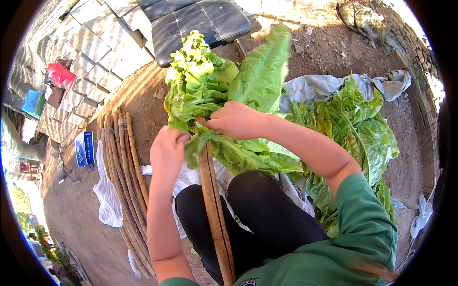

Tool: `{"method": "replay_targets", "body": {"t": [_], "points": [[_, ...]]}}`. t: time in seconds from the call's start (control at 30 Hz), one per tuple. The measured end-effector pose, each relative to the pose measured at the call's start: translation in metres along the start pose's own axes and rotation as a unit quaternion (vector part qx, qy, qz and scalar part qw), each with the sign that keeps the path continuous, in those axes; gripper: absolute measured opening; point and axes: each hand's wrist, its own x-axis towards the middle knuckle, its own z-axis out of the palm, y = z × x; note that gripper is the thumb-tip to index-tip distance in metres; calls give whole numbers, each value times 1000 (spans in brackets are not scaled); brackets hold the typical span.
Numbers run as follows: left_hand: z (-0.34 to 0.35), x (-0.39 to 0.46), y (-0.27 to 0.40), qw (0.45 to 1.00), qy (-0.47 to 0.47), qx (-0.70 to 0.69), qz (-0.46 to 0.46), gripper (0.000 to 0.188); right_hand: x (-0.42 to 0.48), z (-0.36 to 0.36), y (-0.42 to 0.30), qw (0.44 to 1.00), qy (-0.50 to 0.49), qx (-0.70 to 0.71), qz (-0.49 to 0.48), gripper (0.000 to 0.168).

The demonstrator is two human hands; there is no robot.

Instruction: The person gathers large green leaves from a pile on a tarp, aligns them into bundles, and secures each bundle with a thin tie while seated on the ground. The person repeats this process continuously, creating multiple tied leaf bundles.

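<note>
A split bamboo pole [213,200] runs up between my black-clad knees, and a dense bunch of large green leaves [200,82] hangs around its far end. My right hand [234,119] is at the pole beside that bunch, its fingers closed on the base of a green leaf. One broad leaf [263,71], slightly blurred, rises beyond this hand. My left hand [168,143] is just left of the pole, thumb and fingertips pinched at the edge of a smaller leaf piece; any string between the hands is too fine to make out. More leaves [250,157] spread across my lap side.
At right, a heap of large leaves [357,132] lies on pale sheeting [315,85]. Several bamboo poles [125,171] lie at left beside a clear plastic bag [107,203] and a blue box [84,149]. A black padded seat [204,21] stands ahead, near stacked tiles [96,46].
</note>
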Motion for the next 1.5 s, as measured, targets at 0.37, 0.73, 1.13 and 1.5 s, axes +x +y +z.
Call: {"method": "replay_targets", "body": {"t": [0.37,0.73,1.13,1.5], "points": [[47,37,-122,751,-233,-563,-254,22,5,2,16,931,-90,311,167,36],[80,38,-70,960,23,-263,-89,31,-25,86,-12,923,207,252,205,24],[93,42,-81,861,37,-454,-226,36,-195,117,90,788,412,113,443,14],[88,46,-66,845,77,-455,-272,35,-273,265,218,669,138,-62,727,59]]}}
